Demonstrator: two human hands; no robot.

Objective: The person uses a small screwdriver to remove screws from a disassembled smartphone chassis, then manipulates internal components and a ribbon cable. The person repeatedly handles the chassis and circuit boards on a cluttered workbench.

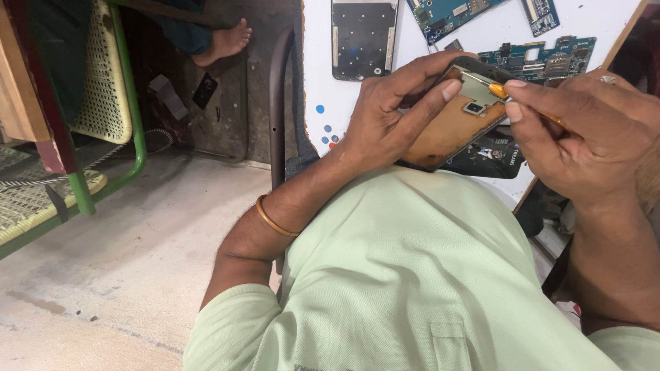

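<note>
Head view: your left hand (385, 120) grips an opened phone (450, 120), thumb over its top edge and fingers curled along its near side, so the exposed orange-brown inner plate faces up above your lap. Your right hand (584, 134) pinches a yellow-handled tool (500, 90), whose end meets the phone near the small square part at its upper corner, just beyond your left fingertips. Risk noted: the phone is held in the air with no support beneath, so pressure from the tool could slip sideways and scratch the plate or strike your left fingers; a loosened grip could let the phone drop toward the floor (137, 261). Count: one phone in hand, one tool, three blue-green circuit boards (543, 62) and one dark back panel (362, 38) on the white table (330, 96) beyond your hands. One bangle (271, 220) on your left wrist. One bare foot (223, 42) of another person, well apart at far left.
</note>
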